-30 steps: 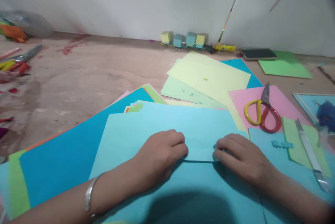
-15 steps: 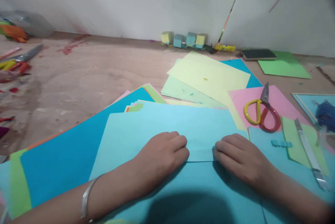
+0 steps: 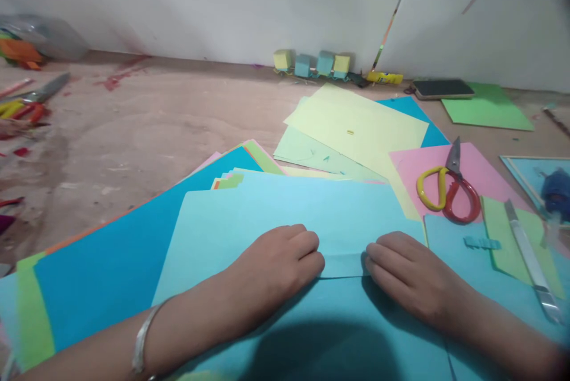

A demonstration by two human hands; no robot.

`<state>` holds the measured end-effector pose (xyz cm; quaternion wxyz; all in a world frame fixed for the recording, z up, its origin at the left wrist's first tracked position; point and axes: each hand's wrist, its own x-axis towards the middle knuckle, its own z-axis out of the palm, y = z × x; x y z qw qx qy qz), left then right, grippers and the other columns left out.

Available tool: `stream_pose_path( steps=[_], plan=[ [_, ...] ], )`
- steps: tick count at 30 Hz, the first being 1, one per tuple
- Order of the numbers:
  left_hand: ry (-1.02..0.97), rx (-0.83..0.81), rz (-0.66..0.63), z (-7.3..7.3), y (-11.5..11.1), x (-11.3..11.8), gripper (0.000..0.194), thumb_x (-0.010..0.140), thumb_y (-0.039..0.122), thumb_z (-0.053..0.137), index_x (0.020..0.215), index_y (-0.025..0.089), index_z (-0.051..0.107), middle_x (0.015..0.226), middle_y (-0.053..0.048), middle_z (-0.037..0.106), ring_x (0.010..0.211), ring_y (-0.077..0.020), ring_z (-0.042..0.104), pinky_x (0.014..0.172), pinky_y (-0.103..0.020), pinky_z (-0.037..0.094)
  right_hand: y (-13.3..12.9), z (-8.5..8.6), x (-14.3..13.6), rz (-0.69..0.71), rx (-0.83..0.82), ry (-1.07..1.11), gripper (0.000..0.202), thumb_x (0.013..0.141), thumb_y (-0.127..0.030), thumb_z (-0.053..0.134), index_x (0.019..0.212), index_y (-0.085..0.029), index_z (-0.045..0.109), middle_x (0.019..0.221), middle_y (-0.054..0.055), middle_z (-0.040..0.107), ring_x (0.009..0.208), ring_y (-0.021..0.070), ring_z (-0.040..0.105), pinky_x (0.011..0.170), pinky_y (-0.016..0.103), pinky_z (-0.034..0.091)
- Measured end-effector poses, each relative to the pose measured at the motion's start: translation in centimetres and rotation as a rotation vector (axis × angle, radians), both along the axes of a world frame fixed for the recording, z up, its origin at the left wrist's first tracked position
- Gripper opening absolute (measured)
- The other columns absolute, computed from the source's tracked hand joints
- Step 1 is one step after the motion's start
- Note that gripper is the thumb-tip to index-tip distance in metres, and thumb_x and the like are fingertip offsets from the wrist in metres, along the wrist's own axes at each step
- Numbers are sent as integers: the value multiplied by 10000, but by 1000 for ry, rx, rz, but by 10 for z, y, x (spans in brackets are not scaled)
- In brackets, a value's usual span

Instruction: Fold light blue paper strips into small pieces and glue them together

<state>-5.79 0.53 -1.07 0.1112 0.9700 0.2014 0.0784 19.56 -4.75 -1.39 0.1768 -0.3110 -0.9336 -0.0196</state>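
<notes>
A light blue sheet of paper [image 3: 285, 206] lies across the middle, over other coloured sheets. My left hand [image 3: 287, 259], below a silver bangle on the wrist, has its fingers curled on the near edge of this sheet. To its right, my right hand [image 3: 405, 271] is closed on the same edge, its fingertips bent under. Between the hands a faint crease runs along the paper just above the edge. More light blue paper [image 3: 347, 304] lies beneath, with a dark shadow over it. The thumbs are mostly hidden.
Scissors [image 3: 452, 191] with yellow and red handles lie on pink paper at right, near a cutter [image 3: 529, 256] and a folded blue strip [image 3: 482, 243]. A phone [image 3: 443, 89] and small paper cubes [image 3: 303, 65] stand by the wall. More scissors [image 3: 40, 96] lie far left.
The view has shifted slightly. Both hands stay closed at the sheet's near edge, with hardly any movement.
</notes>
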Motion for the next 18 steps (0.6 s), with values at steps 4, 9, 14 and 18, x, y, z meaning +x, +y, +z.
stream_pose_path(
  steps=[4, 9, 14, 18],
  plan=[
    [8, 3, -27, 1, 1, 0, 219, 943, 102, 479, 751, 177, 553, 772, -22, 561, 686, -178, 467, 608, -314, 368, 0, -2, 1, 19, -17, 5, 280, 943, -50, 415, 738, -174, 560, 768, 62, 574, 731, 180, 464, 664, 345, 404],
    [19, 18, -67, 2, 2, 0, 196, 928, 101, 518, 749, 175, 546, 771, -23, 564, 678, -181, 461, 610, -319, 368, 0, -2, 1, 32, -15, 5, 283, 948, -51, 418, 729, -169, 554, 759, 62, 564, 728, 176, 455, 661, 342, 398],
    [39, -20, -44, 3, 4, -1, 209, 940, 102, 497, 753, 177, 552, 792, -24, 584, 692, -174, 473, 626, -306, 377, 1, -1, 3, 48, 13, -8, 268, 944, -47, 407, 763, -173, 559, 766, 61, 566, 745, 183, 469, 678, 354, 403],
    [51, -70, -26, 3, 6, -2, 202, 940, 94, 493, 769, 172, 568, 824, -29, 594, 731, -169, 496, 647, -294, 387, 1, -2, 3, 67, -2, -24, 271, 948, -49, 395, 777, -176, 563, 781, 65, 574, 748, 187, 476, 679, 361, 407]
  ],
)
